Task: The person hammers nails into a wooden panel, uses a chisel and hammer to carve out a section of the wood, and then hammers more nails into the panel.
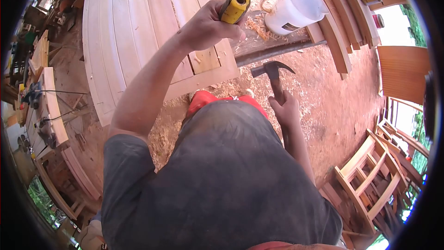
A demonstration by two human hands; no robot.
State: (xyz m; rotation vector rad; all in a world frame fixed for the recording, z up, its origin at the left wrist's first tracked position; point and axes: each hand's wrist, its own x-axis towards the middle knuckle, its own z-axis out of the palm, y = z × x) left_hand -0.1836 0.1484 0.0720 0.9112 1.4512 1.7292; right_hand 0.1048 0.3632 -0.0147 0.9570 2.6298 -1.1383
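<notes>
Head view: left hand (pixel 206 25) grips yellow-handled tool (pixel 235 7), right hand (pixel 284 109) grips hammer (pixel 273 71).

A dark grey, dust-marked T-shirt (pixel 222 180) is worn, with short sleeves (pixel 125 157); a red garment (pixel 203 98) is seen at its 12 o'clock edge.
</notes>
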